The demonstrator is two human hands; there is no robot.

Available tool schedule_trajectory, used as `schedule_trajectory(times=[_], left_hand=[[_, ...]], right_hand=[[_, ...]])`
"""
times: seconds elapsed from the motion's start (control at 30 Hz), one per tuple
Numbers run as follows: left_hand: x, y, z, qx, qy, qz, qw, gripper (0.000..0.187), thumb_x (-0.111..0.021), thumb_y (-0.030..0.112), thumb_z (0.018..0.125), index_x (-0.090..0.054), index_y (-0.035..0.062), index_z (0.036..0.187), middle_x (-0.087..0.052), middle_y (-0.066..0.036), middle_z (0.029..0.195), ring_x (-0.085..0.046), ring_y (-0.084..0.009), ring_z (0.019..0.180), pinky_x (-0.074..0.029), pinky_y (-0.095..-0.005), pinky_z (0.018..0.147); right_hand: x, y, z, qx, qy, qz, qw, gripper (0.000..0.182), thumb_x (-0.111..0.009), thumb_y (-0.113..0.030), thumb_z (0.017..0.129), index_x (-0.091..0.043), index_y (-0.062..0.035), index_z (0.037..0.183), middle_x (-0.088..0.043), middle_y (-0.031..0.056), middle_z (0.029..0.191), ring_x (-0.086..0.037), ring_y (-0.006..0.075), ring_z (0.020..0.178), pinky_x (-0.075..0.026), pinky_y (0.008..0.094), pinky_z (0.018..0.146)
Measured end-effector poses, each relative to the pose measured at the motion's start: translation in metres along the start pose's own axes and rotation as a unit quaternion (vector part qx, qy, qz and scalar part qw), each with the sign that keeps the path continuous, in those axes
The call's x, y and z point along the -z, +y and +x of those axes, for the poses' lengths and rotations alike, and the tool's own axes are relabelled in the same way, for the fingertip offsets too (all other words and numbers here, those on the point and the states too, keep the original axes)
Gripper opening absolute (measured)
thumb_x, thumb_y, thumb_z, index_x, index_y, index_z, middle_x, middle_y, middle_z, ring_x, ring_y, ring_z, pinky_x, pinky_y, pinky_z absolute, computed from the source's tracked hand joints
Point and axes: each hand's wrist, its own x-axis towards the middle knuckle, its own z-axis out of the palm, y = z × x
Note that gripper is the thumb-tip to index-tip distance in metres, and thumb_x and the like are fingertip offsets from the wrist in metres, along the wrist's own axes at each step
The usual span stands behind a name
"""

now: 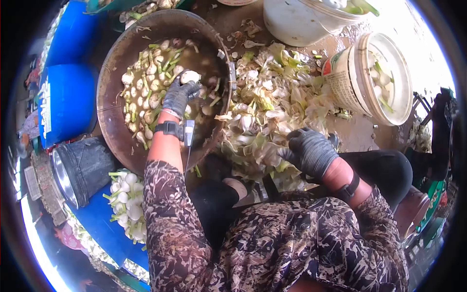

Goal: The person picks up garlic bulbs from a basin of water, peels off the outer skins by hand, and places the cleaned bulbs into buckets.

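My left hand (181, 97), in a dark glove, is closed around a white bulb (190, 76) above a wide brown basin (111, 100). Bulbs with green stems (146, 92) float in murky water inside that basin. On the right, my right hand (314, 152), also gloved, hangs over the near right edge of a heap of pale peelings (267, 104). Its fingers are curled, and a small dark object shows beside them; whether it is held is unclear.
A white bucket of bulbs (348, 73) leans at the right, with another white tub (292, 24) behind. Blue containers (73, 100) and a black bucket (82, 168) stand left. Peeled bulbs (129, 204) lie at lower left. My knees flank the heap's near side.
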Motion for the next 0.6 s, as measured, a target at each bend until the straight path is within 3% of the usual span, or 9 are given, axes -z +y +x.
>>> schedule_trajectory(times=[0.07,0.1,0.2,0.3,0.4,0.47,0.53,0.57,0.6], left_hand=[[-0.034,0.022,-0.038,-0.038,-0.043,-0.079,0.995,0.051,-0.065,-0.003,0.083,-0.046,0.0047,0.13,-0.06,-0.012,0.11,-0.064,-0.0201,0.094,-0.059,-0.0315,0.08],[-0.054,0.031,-0.051,-0.048,-0.021,-0.001,0.999,0.048,-0.052,-0.006,0.088,-0.04,0.0054,0.134,-0.056,-0.02,0.121,-0.063,-0.0352,0.104,-0.058,-0.0425,0.088],[-0.109,0.033,-0.092,-0.074,-0.08,-0.024,0.994,0.045,-0.054,-0.003,0.09,-0.04,0.0041,0.133,-0.055,-0.019,0.12,-0.063,-0.033,0.104,-0.058,-0.041,0.087],[-0.163,0.026,-0.135,-0.106,-0.104,0.009,0.989,0.045,-0.059,0.004,0.09,-0.041,0.0032,0.131,-0.056,-0.016,0.117,-0.064,-0.0289,0.099,-0.057,-0.0378,0.086],[-0.207,0.017,-0.168,-0.12,-0.094,0.052,0.987,0.047,-0.065,-0.003,0.084,-0.047,0.003,0.127,-0.06,-0.011,0.113,-0.059,-0.018,0.104,-0.052,-0.0296,0.09],[-0.222,0.007,-0.183,-0.166,-0.094,0.076,0.979,0.045,-0.065,-0.002,0.085,-0.048,0.0024,0.126,-0.06,-0.011,0.115,-0.058,-0.0165,0.104,-0.048,-0.0286,0.094],[-0.237,0.004,-0.198,-0.172,-0.085,0.114,0.975,0.045,-0.065,-0.001,0.085,-0.048,0.002,0.127,-0.06,-0.011,0.116,-0.058,-0.0164,0.105,-0.047,-0.0293,0.095],[-0.243,0.005,-0.204,-0.179,-0.071,0.153,0.969,0.045,-0.066,0.0,0.085,-0.047,0.0017,0.127,-0.059,-0.011,0.117,-0.058,-0.0163,0.106,-0.046,-0.03,0.096],[-0.253,0.004,-0.206,-0.178,-0.068,0.156,0.969,0.045,-0.066,0.0,0.085,-0.047,0.0017,0.127,-0.059,-0.011,0.117,-0.058,-0.0163,0.106,-0.046,-0.03,0.096]], right_hand=[[-0.003,0.004,-0.003,0.1,0.16,0.07,0.98,0.036,-0.059,-0.039,0.087,-0.069,-0.0042,0.087,-0.067,0.0146,0.094,-0.062,0.0351,0.089,-0.049,0.0454,0.08],[0.001,0.001,-0.008,0.117,0.215,0.082,0.966,0.031,-0.062,-0.035,0.086,-0.068,-0.0049,0.085,-0.066,0.0134,0.099,-0.062,0.0342,0.092,-0.049,0.0442,0.081],[0.014,-0.004,-0.016,0.164,0.38,0.162,0.896,0.012,-0.066,-0.016,0.083,-0.063,-0.0051,0.087,-0.064,0.0143,0.094,-0.062,0.0338,0.087,-0.05,0.0424,0.076],[0.019,0.002,-0.025,0.152,0.455,0.232,0.846,0.009,-0.067,-0.009,0.082,-0.063,-0.0058,0.089,-0.063,0.0143,0.082,-0.062,0.0339,0.072,-0.051,0.0384,0.064],[0.025,0.012,-0.038,0.123,0.482,0.191,0.846,0.011,-0.066,-0.015,0.083,-0.063,-0.0058,0.089,-0.063,0.0157,0.081,-0.063,0.0351,0.075,-0.051,0.042,0.065],[0.022,0.015,-0.045,0.107,0.488,0.189,0.845,0.012,-0.065,-0.018,0.083,-0.063,-0.0066,0.086,-0.063,0.0153,0.08,-0.062,0.0355,0.074,-0.051,0.0437,0.065],[0.015,0.019,-0.048,0.093,0.499,0.113,0.854,0.01,-0.068,-0.017,0.083,-0.066,-0.0083,0.089,-0.062,0.0135,0.076,-0.062,0.0323,0.068,-0.051,0.0401,0.062],[0.011,0.02,-0.051,0.085,0.498,0.139,0.852,0.011,-0.065,-0.019,0.08,-0.062,-0.0086,0.079,-0.062,0.0138,0.075,-0.062,0.035,0.071,-0.05,0.044,0.064],[0.01,0.028,-0.052,0.087,0.498,0.143,0.851,0.011,-0.065,-0.019,0.08,-0.062,-0.0086,0.079,-0.062,0.0138,0.075,-0.062,0.035,0.071,-0.05,0.044,0.064]])
